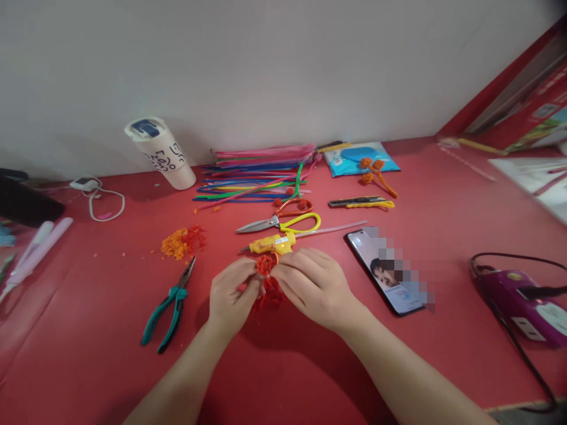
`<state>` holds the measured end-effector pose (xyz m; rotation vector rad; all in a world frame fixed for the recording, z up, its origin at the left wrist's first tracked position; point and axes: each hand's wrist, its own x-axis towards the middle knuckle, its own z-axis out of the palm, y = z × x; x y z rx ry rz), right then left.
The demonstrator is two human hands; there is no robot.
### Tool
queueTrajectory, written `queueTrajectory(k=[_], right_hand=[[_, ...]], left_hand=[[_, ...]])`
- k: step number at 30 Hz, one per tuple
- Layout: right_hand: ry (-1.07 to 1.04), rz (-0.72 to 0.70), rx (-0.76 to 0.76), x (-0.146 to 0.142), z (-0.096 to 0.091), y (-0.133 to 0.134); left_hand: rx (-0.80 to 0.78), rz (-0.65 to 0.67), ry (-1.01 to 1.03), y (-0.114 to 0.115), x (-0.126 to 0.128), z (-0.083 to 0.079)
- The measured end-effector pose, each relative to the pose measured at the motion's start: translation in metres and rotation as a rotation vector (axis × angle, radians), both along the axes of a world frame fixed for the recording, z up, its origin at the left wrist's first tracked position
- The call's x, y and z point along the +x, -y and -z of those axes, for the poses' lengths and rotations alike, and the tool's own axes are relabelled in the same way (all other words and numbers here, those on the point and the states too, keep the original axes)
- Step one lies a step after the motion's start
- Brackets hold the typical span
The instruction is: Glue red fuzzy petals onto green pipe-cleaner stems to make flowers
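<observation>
My left hand [233, 295] and my right hand [312, 286] meet over the middle of the table, fingers pinched around a small red coiled pipe-cleaner piece [265, 264]. Red fuzzy scraps [271, 295] lie just below it, partly hidden by the fingers. Right beyond the hands is a yellow glue gun [266, 244] with a clear glue stick. Behind that lie scissors [261, 225] with one red and one yellow handle loop. Teal-handled needle-nose pliers [177, 298] rest left of my left hand, near orange and red clippings [177, 243].
A bundle of coloured pipe cleaners [257, 172] lies by the wall beside a white tumbler [170, 159]. Right of it are a blue packet [392, 158], an orange pipe-cleaner sprig [386, 182] and a cutter [354, 202]. A phone [392, 280] and a corded purple power socket [527, 307] sit rightward.
</observation>
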<state>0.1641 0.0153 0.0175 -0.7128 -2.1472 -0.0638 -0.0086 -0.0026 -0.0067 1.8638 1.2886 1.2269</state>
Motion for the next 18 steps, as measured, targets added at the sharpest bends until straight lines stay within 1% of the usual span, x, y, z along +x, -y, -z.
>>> queueTrajectory(k=[9, 12, 15, 17, 18], right_hand=[[0.016, 0.000, -0.017, -0.0007, 0.0011, -0.0025], [0.027, 0.006, -0.019, -0.0015, 0.0010, -0.0010], [-0.035, 0.005, -0.038, -0.0019, -0.0004, 0.0005], [-0.133, 0.024, -0.107, -0.0007, -0.0014, -0.0008], [-0.168, 0.066, -0.170, 0.0003, -0.0013, -0.0026]], left_hand=[[0.004, -0.001, -0.033, 0.0004, -0.0008, 0.0003], [-0.009, 0.000, -0.008, 0.0006, -0.0003, 0.0011], [-0.094, -0.030, 0.072, -0.0002, 0.0012, 0.0008], [-0.191, -0.076, 0.176, -0.0018, 0.0027, 0.0000], [-0.240, -0.106, 0.234, -0.0029, 0.0034, -0.0006]])
